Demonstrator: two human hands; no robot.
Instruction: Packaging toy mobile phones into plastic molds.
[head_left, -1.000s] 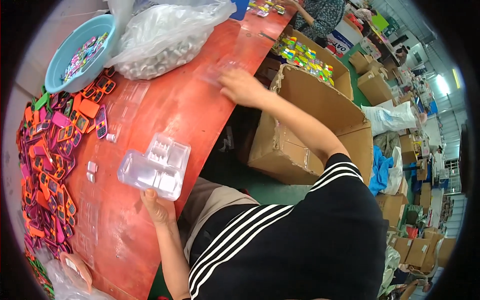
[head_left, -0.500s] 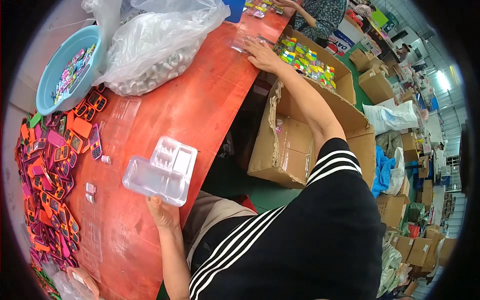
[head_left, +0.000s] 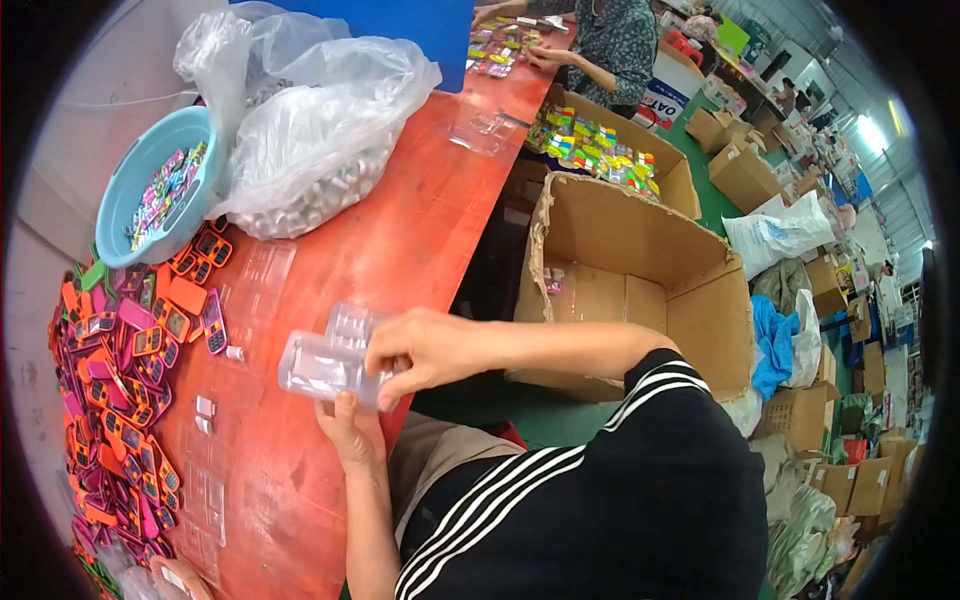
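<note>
My left hand (head_left: 350, 432) grips the near edge of a clear plastic blister tray (head_left: 315, 365), thumb on top. The tray is held above the red table and has several moulded compartments. My right hand (head_left: 418, 352) is closed with curled fingers on the tray's right side and covers part of it. Whether one tray or a few nested ones are held, I cannot tell. Left of the tray, small white pieces (head_left: 204, 414) lie on the table, beside a large heap of orange and purple toy phones (head_left: 120, 400).
A blue basin (head_left: 160, 245) of small colourful pieces stands beside a clear bag (head_left: 310, 150) of silvery parts. More clear trays (head_left: 482, 132) lie farther up the red table (head_left: 420, 220). Cardboard boxes (head_left: 640, 235) stand at right. A co-worker's hand (head_left: 545, 57) is at the far end.
My right hand has come back from the clear trays at the far end of the table to the tray in my left hand. The view has shifted slightly.
</note>
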